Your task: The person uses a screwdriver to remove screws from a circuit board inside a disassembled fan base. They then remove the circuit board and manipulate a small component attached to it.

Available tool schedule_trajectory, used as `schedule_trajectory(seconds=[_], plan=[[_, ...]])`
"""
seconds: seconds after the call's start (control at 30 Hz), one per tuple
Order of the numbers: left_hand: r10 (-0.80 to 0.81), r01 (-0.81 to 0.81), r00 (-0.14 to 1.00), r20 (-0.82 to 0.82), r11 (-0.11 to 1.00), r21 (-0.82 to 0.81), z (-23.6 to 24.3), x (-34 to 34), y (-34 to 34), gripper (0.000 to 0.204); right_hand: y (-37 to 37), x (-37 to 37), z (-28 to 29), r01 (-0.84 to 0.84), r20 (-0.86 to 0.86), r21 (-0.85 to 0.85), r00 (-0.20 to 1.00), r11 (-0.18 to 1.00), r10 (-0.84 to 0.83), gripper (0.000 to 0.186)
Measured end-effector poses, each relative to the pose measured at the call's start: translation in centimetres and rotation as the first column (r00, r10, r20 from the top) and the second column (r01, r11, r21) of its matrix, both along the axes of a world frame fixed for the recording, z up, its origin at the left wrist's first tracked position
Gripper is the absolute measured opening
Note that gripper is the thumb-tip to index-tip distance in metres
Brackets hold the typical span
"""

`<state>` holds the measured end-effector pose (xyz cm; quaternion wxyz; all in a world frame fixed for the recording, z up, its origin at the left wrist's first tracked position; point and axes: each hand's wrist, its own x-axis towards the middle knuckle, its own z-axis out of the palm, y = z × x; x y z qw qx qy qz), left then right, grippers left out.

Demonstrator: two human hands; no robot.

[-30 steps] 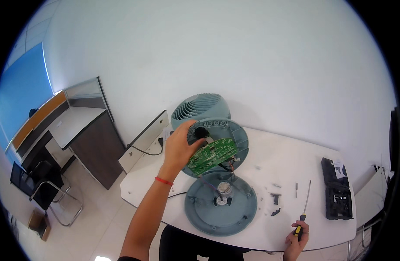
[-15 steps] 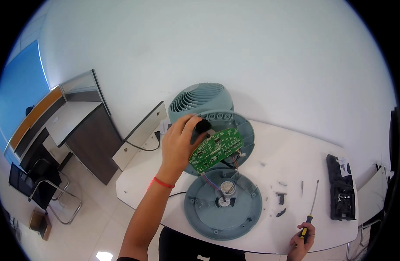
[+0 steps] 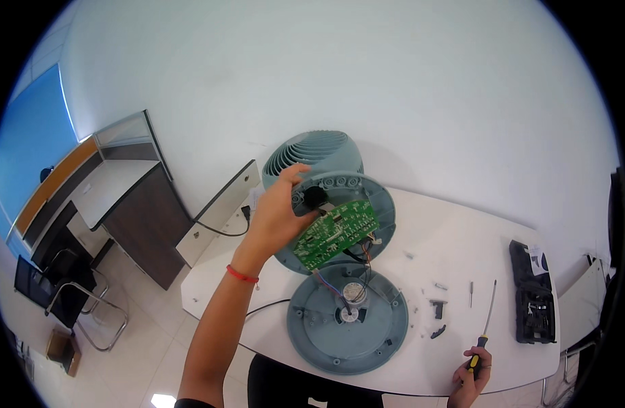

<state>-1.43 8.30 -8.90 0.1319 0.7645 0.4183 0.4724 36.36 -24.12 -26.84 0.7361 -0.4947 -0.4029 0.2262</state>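
My left hand [image 3: 275,214] grips the left rim of a teal round fan housing [image 3: 387,214] that stands tilted, its inner side toward me. The thumb lies inside, by the edge of a green circuit board [image 3: 336,234]; the fingers go over the rim. Next to the thumb sits a round black part [image 3: 316,197]. Wires run from the board down to a round teal base [image 3: 312,353] lying flat, with a silver motor [image 3: 354,293] at its middle. At the table's right front, my right hand [image 3: 472,372] is closed around a yellow-and-black screwdriver [image 3: 490,313], its tip pointing away.
A slatted teal fan head [image 3: 312,153] rests behind the housing, near the wall. Small screws, a dark bracket [image 3: 438,309], a curved black piece [image 3: 438,332] and a thin screwdriver bit [image 3: 471,294] lie right of the base. Further right is an open black toolbox [image 3: 533,306].
My left hand has shifted slightly left, its fingers moving from over the black part to the housing's rim. The right hand and screwdriver have hardly moved.
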Motion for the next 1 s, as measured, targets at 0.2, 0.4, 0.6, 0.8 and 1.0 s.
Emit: schedule_trajectory(seconds=[0.2, 0.4, 0.6, 0.8, 1.0], plan=[[-0.028, 0.043, 0.997, -0.068, 0.97, 0.238, -1.0, -0.3, 0.9, 0.073, 0.0, -0.5, 0.8, 0.025, -0.02, -0.038, 0.999, 0.999, -0.026, 0.033], [0.028, 0.003, 0.996, -0.08, 0.931, 0.365, -2.1, -0.7, 1.3, 0.071, 0.2, -1.3, 1.5, 0.13, -0.037, -0.158, 0.99, 0.979, -0.137, 0.05], [0.068, -0.024, 0.994, -0.088, 0.905, 0.425, -2.7, -0.8, 1.2, 0.062, 0.2, -1.4, 1.5, 0.136, -0.05, -0.162, 0.988, 0.977, -0.145, 0.05], [-0.232, 0.223, 0.965, 0.12, 0.971, 0.083, -1.9, -1.4, 2.1, 0.064, 0.2, -1.6, 1.8, 0.139, -0.062, -0.175, 0.986, 0.975, -0.152, 0.05], [-0.289, 0.399, 0.877, 0.383, 0.883, -0.249, -1.2, -2.5, 2.5, 0.054, 0.3, -1.5, 1.5, 0.139, -0.073, -0.16, 0.986, 0.977, -0.152, 0.049]])
